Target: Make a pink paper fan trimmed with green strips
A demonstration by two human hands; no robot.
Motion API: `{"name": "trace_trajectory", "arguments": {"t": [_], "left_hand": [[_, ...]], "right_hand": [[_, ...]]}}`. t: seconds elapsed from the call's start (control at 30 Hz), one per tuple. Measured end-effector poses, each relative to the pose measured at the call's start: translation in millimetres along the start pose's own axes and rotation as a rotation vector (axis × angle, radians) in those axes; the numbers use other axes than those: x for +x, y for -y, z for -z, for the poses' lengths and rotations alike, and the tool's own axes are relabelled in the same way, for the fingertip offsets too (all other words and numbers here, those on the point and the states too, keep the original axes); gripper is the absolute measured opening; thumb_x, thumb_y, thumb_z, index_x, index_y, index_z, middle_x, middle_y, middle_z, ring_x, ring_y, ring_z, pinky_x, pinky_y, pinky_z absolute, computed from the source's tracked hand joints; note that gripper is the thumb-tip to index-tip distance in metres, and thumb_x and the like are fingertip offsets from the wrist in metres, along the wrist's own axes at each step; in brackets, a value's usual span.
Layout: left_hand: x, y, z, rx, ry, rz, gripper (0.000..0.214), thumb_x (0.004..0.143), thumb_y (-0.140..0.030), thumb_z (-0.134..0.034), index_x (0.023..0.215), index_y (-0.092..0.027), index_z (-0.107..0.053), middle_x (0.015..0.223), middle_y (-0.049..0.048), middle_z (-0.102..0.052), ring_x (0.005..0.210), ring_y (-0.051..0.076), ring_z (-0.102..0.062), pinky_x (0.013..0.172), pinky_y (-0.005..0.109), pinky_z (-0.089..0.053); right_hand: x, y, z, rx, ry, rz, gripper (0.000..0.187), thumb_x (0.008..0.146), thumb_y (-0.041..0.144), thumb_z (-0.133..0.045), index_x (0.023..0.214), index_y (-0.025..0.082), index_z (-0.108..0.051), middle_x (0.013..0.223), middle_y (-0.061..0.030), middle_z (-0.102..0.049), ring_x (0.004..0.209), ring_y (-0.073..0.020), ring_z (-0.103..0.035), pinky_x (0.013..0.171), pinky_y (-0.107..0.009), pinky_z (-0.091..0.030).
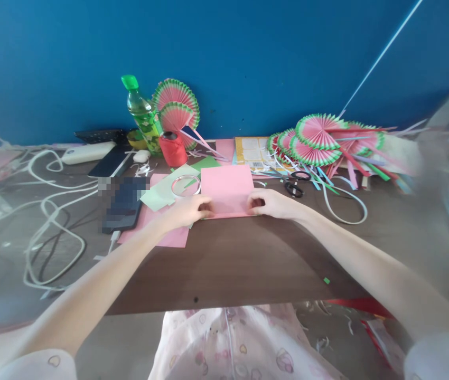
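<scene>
A sheet of pink paper point(227, 182) lies on the table in front of me, with a folded strip along its near edge. My left hand point(193, 208) is closed on the left end of that fold, thumb and fingers pinched together. At the right end, my right hand point(270, 203) pinches the same edge. Just beyond my left hand rests a clear roll of tape point(186, 196) on light green paper point(157, 190). More pink paper point(169, 240) lies underneath, partly covered by my left forearm. Scissors point(294, 189) with black handles are beyond my right hand.
Pink-and-green pleated paper fans point(319, 134) pile up at back right; others point(177, 100) lean on the blue wall. A green-capped bottle point(141, 113) and red can-like object point(172, 150) stand at back left. Left are a phone point(123, 208) and white cables point(56, 232).
</scene>
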State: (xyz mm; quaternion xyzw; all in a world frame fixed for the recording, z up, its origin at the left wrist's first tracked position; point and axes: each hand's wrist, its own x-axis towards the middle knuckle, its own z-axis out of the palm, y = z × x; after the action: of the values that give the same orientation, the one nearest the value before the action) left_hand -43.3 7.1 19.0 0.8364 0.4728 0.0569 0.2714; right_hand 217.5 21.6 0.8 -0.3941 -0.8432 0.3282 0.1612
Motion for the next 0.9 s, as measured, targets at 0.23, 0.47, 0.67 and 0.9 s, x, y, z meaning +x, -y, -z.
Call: {"name": "trace_trajectory", "arguments": {"t": [0.23,0.47,0.67,0.9], "left_hand": [[-2.4,-2.8,-0.7,0.036,-0.023,0.012,0.015,0.079,-0.032,-0.052,0.080,-0.017,-0.057,0.080,0.0013,-0.062,0.068,0.015,-0.055,0.059,0.026,-0.037],[-2.9,-0.8,-3.9,0.076,-0.065,-0.035,0.015,0.081,-0.031,-0.051,0.078,-0.017,-0.057,0.082,0.0008,-0.062,0.072,0.015,-0.055,0.061,0.025,-0.037],[-3.5,1.5,-7.9,0.093,-0.100,-0.113,0.012,0.083,-0.027,-0.050,0.079,-0.018,-0.057,0.084,0.0002,-0.062,0.078,0.015,-0.056,0.067,0.026,-0.040],[-4.6,3.7,-14.2,0.158,-0.138,-0.299,0.022,0.087,-0.015,-0.044,0.099,-0.021,-0.061,0.095,0.0026,-0.059,0.092,0.014,-0.054,0.084,0.028,-0.041]], "right_hand": [[-1.2,-1.1,-1.0,0.005,-0.017,0.012,0.012,0.071,0.026,-0.062,0.070,0.016,-0.057,0.069,0.0014,-0.051,0.064,-0.0113,-0.046,0.061,-0.024,-0.035],[-1.6,-2.8,-2.4,0.012,-0.038,0.031,0.009,0.072,0.024,-0.061,0.070,0.016,-0.058,0.069,0.0015,-0.051,0.063,-0.0110,-0.046,0.061,-0.024,-0.035],[-1.0,-4.2,-2.8,-0.049,-0.037,0.055,0.006,0.073,0.020,-0.062,0.071,0.016,-0.058,0.069,0.0017,-0.051,0.064,-0.0109,-0.045,0.062,-0.024,-0.035],[-4.8,-3.7,-7.0,-0.136,-0.067,0.177,0.004,0.078,0.018,-0.059,0.075,0.016,-0.059,0.075,-0.0010,-0.052,0.074,-0.0142,-0.047,0.069,-0.026,-0.038]]}}
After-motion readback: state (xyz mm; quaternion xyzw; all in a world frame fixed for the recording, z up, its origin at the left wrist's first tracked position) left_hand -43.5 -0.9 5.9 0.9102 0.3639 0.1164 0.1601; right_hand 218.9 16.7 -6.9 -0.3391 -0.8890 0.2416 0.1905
